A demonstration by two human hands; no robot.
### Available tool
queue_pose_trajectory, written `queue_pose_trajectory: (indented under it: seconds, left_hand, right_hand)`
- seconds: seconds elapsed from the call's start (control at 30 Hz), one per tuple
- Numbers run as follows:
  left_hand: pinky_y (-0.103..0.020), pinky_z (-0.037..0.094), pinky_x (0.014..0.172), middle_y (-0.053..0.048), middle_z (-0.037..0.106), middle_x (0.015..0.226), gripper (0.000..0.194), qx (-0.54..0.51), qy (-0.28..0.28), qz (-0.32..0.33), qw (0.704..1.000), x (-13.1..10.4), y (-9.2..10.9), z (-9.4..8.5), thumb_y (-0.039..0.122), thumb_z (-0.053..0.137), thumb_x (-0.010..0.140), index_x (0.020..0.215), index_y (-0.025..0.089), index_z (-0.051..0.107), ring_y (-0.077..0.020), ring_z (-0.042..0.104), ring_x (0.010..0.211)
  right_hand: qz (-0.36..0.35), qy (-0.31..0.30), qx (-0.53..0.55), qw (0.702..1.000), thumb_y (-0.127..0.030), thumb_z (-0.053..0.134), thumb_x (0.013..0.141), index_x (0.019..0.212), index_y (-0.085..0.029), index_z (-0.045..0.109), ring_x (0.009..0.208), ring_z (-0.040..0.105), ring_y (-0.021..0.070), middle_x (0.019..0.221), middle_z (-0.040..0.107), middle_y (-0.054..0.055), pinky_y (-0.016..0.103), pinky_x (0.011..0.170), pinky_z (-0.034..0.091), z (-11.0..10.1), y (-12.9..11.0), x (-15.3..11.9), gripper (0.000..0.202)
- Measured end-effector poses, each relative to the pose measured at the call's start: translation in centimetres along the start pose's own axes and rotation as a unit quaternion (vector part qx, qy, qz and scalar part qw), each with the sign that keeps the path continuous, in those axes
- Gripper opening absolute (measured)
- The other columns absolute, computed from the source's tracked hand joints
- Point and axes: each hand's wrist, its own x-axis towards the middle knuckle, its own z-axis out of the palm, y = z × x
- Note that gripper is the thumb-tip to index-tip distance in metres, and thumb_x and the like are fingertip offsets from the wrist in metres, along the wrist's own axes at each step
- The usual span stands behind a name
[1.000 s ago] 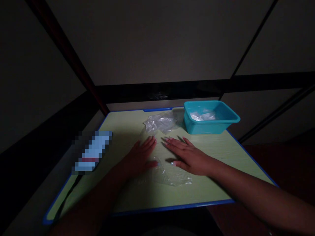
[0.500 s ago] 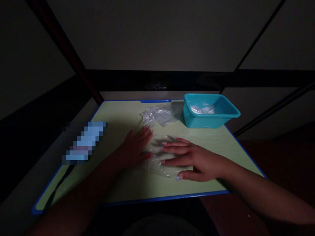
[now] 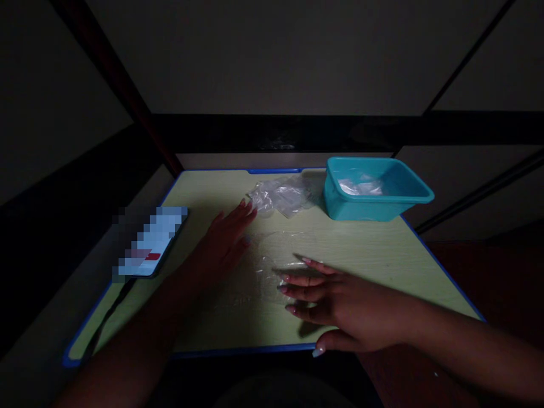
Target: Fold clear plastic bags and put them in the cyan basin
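Note:
A thin clear plastic bag [image 3: 272, 266] lies flat on the pale table between my hands. My left hand [image 3: 227, 235] rests at its left side with the fingers stretched toward the crumpled clear bags [image 3: 283, 195] farther back. Over the bag's lower right part is my right hand [image 3: 340, 303], fingers spread, its thumb by the table's front edge. Neither hand grips anything. Whether the right fingertips touch the plastic is hard to tell in the dim light.
A turquoise bin [image 3: 374, 207] with clear plastic inside stands at the back right. On the left lies a lit phone [image 3: 157, 238] with a dark cable [image 3: 106, 317]. The table has a blue rim [image 3: 246, 351], with a wall behind.
My right hand has moved toward the front edge, uncovering more of the flat bag. My left hand has shifted slightly left and away from me. The view has shifted a little.

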Motion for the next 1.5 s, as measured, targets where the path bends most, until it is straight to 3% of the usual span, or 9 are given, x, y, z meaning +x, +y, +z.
queue_pose_trajectory:
  seconds: [0.37,0.63,0.7,0.83,0.9,1.0,1.17,1.33,1.5]
  left_hand:
    - [-0.044,0.026,0.116,-0.01,0.032,0.155,0.06,-0.024,-0.078,0.077,0.994,0.0,0.9,0.7,0.056,0.027,0.097,0.146,0.021,0.035,-0.0228,0.026,0.144]
    - [-0.055,0.019,0.116,-0.02,0.021,0.157,0.097,-0.024,-0.206,0.114,0.972,-0.2,2.5,2.0,0.075,0.056,0.074,0.146,0.013,0.034,-0.0363,0.017,0.145]
    - [-0.058,0.017,0.115,-0.021,0.019,0.157,0.091,-0.02,-0.23,0.116,0.966,-0.3,2.9,2.6,0.069,0.056,0.078,0.145,0.012,0.034,-0.0367,0.016,0.145]
    - [-0.057,0.017,0.115,-0.017,0.024,0.156,0.056,0.005,-0.251,0.119,0.961,-0.4,3.1,3.2,0.045,0.047,0.093,0.139,0.015,0.043,-0.0308,0.017,0.146]
    - [-0.056,0.017,0.115,-0.016,0.025,0.156,0.054,0.011,-0.252,0.122,0.96,-0.4,3.0,3.2,0.044,0.045,0.094,0.14,0.016,0.043,-0.0299,0.018,0.145]
    - [-0.055,0.015,0.116,-0.016,0.022,0.157,0.075,0.022,-0.256,0.116,0.96,-0.4,2.6,3.3,0.059,0.045,0.09,0.148,0.017,0.028,-0.0305,0.017,0.146]
    - [-0.056,0.006,0.116,-0.018,0.013,0.158,0.107,0.043,-0.25,0.091,0.963,-0.1,2.0,3.0,0.083,0.042,0.074,0.153,0.015,0.013,-0.0342,0.012,0.146]
    - [-0.059,0.006,0.114,-0.02,0.006,0.158,0.115,0.054,-0.269,0.042,0.961,-0.1,2.0,2.6,0.087,0.039,0.069,0.153,0.014,0.012,-0.0363,0.006,0.146]
    - [-0.061,0.006,0.113,-0.021,0.001,0.157,0.118,0.057,-0.276,0.044,0.958,-0.4,1.9,2.7,0.089,0.041,0.066,0.153,0.015,0.009,-0.0384,0.001,0.146]
  right_hand:
    - [-0.002,0.036,0.009,0.999,-0.045,0.059,0.091,0.131,-0.009,0.056,0.135,0.042,0.0232,0.135,0.056,0.016,0.045,0.12,0.007,0.9,-0.1,0.1,0.054]
    - [0.002,0.109,0.035,0.993,-0.04,0.053,0.095,0.124,-0.012,0.061,0.129,0.05,0.02,0.127,0.063,0.013,0.044,0.12,0.006,1.1,0.6,0.3,0.041]
    - [0.007,0.14,0.033,0.99,-0.039,0.05,0.097,0.123,-0.012,0.062,0.126,0.052,0.0206,0.125,0.064,0.014,0.045,0.119,0.01,0.9,0.7,0.3,0.039]
    - [0.018,0.182,0.031,0.983,-0.034,0.045,0.099,0.12,-0.012,0.062,0.123,0.055,0.0199,0.121,0.066,0.015,0.045,0.117,0.018,0.3,1.0,0.3,0.035]
    - [0.014,0.193,0.037,0.98,-0.032,0.046,0.098,0.119,-0.012,0.063,0.121,0.057,0.0193,0.118,0.067,0.015,0.045,0.115,0.022,0.0,1.2,0.3,0.033]
    - [-0.027,0.14,0.058,0.988,-0.033,0.051,0.096,0.113,-0.016,0.067,0.122,0.055,0.0188,0.118,0.068,0.011,0.045,0.115,0.023,-0.3,1.3,0.3,0.028]
    - [-0.03,0.006,0.036,0.999,-0.039,0.059,0.091,0.114,-0.021,0.068,0.14,0.034,0.0237,0.142,0.051,0.009,0.052,0.117,0.011,0.0,0.7,0.2,0.031]
    - [0.014,-0.016,0.001,1.0,-0.037,0.057,0.092,0.122,-0.02,0.064,0.141,0.031,0.0262,0.142,0.05,0.012,0.056,0.116,0.013,0.0,0.2,0.0,0.035]
    - [0.028,0.007,-0.025,0.999,-0.035,0.058,0.092,0.121,-0.018,0.064,0.134,0.041,0.026,0.137,0.055,0.013,0.055,0.116,0.016,0.2,0.3,0.0,0.035]
